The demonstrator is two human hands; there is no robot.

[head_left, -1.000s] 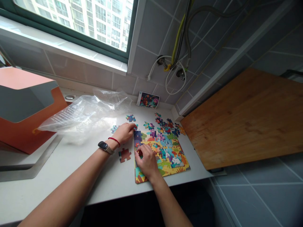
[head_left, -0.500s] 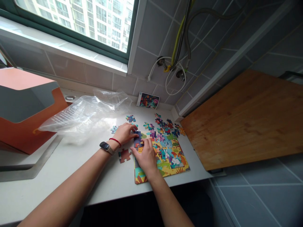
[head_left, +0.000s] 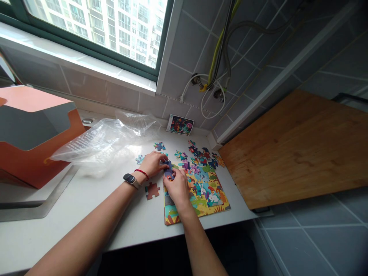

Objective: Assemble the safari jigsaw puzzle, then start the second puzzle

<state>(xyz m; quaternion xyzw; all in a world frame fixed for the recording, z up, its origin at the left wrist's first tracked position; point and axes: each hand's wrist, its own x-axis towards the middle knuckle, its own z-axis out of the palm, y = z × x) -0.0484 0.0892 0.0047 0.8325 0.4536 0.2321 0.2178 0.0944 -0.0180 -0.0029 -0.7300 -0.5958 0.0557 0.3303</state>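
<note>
Crumpled plastic bag point(head_left: 100, 143), orange cardboard box point(head_left: 37, 168), wooden cutting board point(head_left: 287, 149).

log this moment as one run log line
left hand: touching dark blue cardboard jigsaw piece | right hand: touching same piece | board: partly assembled colourful animal jigsaw

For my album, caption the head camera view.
Left hand and right hand hold a dark blue jigsaw piece over a colourful animal puzzle.

**Both hands holding a dark blue jigsaw piece point(head_left: 169, 170)**

The left hand point(head_left: 152, 164) and right hand point(head_left: 177, 188) are pressing together over the corner of a part-built jigsaw puzzle point(head_left: 205, 191). A loose reddish-brown piece point(head_left: 152, 191) is lying just beside the puzzle, and a crumpled plastic bag point(head_left: 100, 143) is resting beyond the left hand.
</note>
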